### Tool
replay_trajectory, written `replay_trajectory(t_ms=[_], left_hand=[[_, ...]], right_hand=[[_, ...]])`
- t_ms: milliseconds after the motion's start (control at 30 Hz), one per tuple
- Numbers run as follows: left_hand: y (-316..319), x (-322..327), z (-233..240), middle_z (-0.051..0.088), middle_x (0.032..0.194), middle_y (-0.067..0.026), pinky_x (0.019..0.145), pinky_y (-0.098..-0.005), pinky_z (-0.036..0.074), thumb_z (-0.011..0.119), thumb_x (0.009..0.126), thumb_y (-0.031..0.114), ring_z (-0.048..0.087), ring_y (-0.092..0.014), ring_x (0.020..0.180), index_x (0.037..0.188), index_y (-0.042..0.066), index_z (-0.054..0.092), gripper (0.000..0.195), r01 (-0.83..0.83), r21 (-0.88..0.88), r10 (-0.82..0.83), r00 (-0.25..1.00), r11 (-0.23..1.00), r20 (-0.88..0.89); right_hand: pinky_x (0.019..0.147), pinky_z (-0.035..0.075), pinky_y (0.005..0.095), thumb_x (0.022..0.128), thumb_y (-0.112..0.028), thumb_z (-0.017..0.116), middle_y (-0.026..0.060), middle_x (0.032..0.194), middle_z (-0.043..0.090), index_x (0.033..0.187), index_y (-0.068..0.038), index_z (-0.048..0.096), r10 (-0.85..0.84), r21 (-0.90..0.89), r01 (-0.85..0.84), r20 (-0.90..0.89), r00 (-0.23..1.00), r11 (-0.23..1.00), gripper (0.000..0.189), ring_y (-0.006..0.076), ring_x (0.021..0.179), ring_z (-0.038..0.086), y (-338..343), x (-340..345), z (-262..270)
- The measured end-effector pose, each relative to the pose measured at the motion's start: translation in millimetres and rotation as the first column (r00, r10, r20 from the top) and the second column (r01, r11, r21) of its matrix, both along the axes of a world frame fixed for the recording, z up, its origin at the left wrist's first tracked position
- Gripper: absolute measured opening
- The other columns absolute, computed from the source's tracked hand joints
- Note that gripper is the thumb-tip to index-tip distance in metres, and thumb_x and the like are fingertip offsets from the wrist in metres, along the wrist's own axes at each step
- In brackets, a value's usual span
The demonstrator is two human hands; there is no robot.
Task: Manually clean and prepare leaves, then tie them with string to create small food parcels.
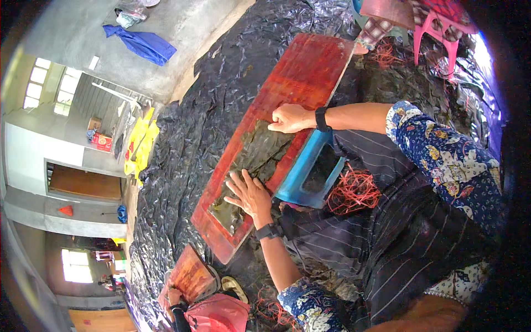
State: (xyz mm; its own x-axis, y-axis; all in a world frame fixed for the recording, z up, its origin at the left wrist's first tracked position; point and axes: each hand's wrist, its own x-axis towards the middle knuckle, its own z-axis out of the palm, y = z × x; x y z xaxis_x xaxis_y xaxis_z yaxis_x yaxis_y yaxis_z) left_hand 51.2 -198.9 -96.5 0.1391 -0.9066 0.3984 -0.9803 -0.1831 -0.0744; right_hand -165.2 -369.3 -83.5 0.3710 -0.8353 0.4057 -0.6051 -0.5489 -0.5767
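A long red wooden board [286, 79] lies slantwise before me, propped near a blue plastic stool [296, 178]. On the board is a flat, dark greenish-brown leaf-like sheet [265, 145]. My left hand [250, 195] rests palm down on the sheet's lower part, fingers spread. Curled fingers of my right hand [290, 118] touch the sheet's upper end; whether they pinch its edge is hidden. Each wrist has a black band. Beyond my left hand, the sheet's lower end reaches close to the board's near-left end.
Crumpled black plastic sheeting [174, 166] covers the floor. Tangled red plastic string [354, 191] lies beside the stool. A person's hand [174, 296] touches a smaller wooden board [193, 276] at the bottom. A pink plastic chair [435, 33] and a person's foot are at the top right.
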Motion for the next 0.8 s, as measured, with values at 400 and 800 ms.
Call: replay_trajectory(t_ms=[400, 800], left_hand=[[-12.2, -27.0, -6.3, 0.045, 0.135, -0.0136, 0.106, -0.0577, 0.024, 0.046, 0.095, 0.033, 0.038, -0.033, 0.126, 0.136, 0.007, 0.045, 0.049, -0.059, 0.014, 0.061, 0.981, 0.998, -0.183], [-28.5, -107.5, -16.9, 0.046, 0.138, -0.0181, 0.109, -0.0588, 0.019, 0.045, 0.092, 0.031, 0.036, -0.037, 0.131, 0.13, 0.001, 0.05, 0.048, 0.165, 0.093, -0.14, 0.962, 0.982, -0.233]], right_hand=[[0.04, 0.026, 0.0325, 0.067, -0.007, 0.07, 0.0002, 0.049, 0.046, 0.049, -0.006, 0.051, -0.096, 0.603, -0.471, 0.674, 0.733, 0.644, 0.026, 0.0111, 0.044, 0.042, 3.1, -2.6, 17.7], [0.04, 0.032, 0.0323, 0.065, -0.01, 0.066, -0.0018, 0.049, 0.045, 0.051, -0.005, 0.053, 0.084, 0.513, -0.379, 0.508, 0.857, 0.77, 0.019, 0.0095, 0.046, 0.042, 20.2, 67.8, 76.6]])
